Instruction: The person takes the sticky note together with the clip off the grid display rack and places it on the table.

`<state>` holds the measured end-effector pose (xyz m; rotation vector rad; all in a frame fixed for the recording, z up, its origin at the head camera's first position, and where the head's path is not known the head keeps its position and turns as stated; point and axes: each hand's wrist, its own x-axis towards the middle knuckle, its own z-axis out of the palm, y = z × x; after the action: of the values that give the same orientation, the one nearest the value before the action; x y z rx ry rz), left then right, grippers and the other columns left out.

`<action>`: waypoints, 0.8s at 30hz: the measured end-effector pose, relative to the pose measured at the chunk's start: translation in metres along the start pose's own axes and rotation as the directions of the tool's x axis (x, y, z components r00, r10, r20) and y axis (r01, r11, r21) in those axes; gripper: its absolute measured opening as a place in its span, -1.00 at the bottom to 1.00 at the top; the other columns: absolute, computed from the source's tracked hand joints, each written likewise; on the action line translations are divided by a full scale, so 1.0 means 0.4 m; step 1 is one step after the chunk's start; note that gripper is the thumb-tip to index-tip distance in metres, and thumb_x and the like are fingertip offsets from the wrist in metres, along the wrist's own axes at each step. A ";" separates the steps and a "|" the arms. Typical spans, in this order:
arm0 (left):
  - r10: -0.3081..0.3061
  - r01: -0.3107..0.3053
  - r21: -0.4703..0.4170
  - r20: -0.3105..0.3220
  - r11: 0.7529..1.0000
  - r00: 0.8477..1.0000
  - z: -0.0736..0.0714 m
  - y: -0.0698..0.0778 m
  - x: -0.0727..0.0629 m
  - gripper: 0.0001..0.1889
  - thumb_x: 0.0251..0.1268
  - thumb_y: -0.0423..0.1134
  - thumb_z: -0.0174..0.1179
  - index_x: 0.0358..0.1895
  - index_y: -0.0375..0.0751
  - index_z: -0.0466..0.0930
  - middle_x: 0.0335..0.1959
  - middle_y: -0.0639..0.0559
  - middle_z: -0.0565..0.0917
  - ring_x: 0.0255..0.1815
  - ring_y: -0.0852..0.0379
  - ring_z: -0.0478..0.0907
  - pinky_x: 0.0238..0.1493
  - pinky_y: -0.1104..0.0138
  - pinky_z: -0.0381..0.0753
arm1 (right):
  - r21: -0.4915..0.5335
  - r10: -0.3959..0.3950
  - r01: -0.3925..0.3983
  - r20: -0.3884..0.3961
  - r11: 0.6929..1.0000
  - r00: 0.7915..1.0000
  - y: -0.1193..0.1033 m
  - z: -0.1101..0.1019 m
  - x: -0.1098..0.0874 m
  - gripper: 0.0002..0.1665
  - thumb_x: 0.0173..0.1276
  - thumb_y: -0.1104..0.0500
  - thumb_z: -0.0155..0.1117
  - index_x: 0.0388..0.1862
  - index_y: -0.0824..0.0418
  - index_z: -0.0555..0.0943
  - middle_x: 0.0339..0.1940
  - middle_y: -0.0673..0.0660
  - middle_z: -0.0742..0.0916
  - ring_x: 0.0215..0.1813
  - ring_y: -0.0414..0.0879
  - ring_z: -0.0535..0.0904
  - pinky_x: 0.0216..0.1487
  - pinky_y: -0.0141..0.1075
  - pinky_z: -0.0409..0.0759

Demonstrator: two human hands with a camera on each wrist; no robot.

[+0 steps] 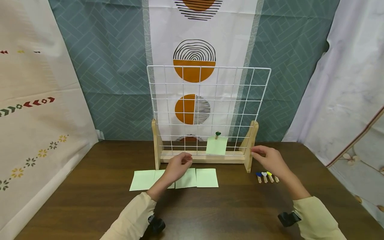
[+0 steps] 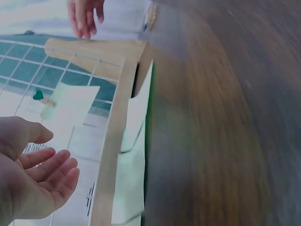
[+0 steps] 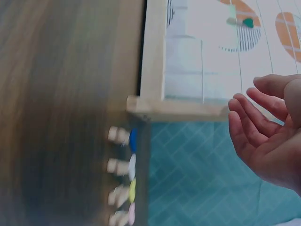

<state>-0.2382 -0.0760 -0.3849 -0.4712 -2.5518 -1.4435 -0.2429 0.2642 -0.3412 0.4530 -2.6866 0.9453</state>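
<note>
My left hand point(image 1: 177, 166) hovers over the row of pale green paper sheets point(image 1: 207, 178), its fingers loosely bent with nothing between them. Beside the right wooden foot of the white wire grid rack point(image 1: 200, 114), my right hand point(image 1: 268, 159) is raised, likewise holding nothing. One green sheet point(image 1: 216, 146) hangs low on the grid from a small wooden clothespin with a green heart point(image 1: 217, 134). Several more clothespins point(image 1: 265, 177) with blue, white, yellow and pink tops lie in a row below the right hand. In the left wrist view, the left palm point(image 2: 28, 188) faces the grid.
The rack stands on a wooden base point(image 1: 207, 159) at the back of the dark wood table point(image 1: 192, 213). A patterned teal and white curtain point(image 1: 120, 73) hangs behind it. White cloths point(image 1: 345, 110) border both sides. Black wrist cameras point(image 1: 289, 219) sit at both cuffs.
</note>
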 end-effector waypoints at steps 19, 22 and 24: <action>-0.042 0.031 -0.138 -0.073 0.990 0.996 0.104 0.071 0.096 -0.72 0.33 -0.41 0.11 0.06 -0.46 0.55 -0.03 -0.23 0.63 0.04 -0.13 0.55 0.01 0.09 0.53 | 0.138 -0.064 0.070 -0.044 0.988 0.997 -0.114 0.095 0.093 -0.65 0.43 0.26 0.17 0.13 0.41 0.57 0.02 0.31 0.68 0.05 0.18 0.58 0.03 0.04 0.52; -0.057 0.043 -0.152 -0.092 0.987 0.994 0.114 0.076 0.106 -0.71 0.33 -0.42 0.11 0.08 -0.46 0.53 -0.01 -0.24 0.62 0.06 -0.14 0.54 0.04 0.08 0.52 | 0.149 -0.061 0.068 -0.055 0.987 0.997 -0.130 0.103 0.110 -0.65 0.42 0.27 0.17 0.13 0.39 0.57 0.02 0.31 0.68 0.07 0.17 0.57 0.04 0.04 0.50; -0.066 0.047 -0.160 -0.112 0.986 0.992 0.121 0.075 0.111 -0.70 0.32 -0.44 0.11 0.09 -0.47 0.52 -0.01 -0.25 0.61 0.05 -0.15 0.54 0.05 0.08 0.51 | 0.152 -0.054 0.062 -0.057 0.986 0.997 -0.140 0.109 0.121 -0.64 0.41 0.27 0.18 0.14 0.38 0.57 0.01 0.30 0.69 0.08 0.17 0.57 0.03 0.04 0.50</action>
<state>-0.2689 -0.0118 -0.3722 -0.3277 -2.3903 -1.6496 -0.2725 0.1850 -0.3264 0.5273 -2.5492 1.1366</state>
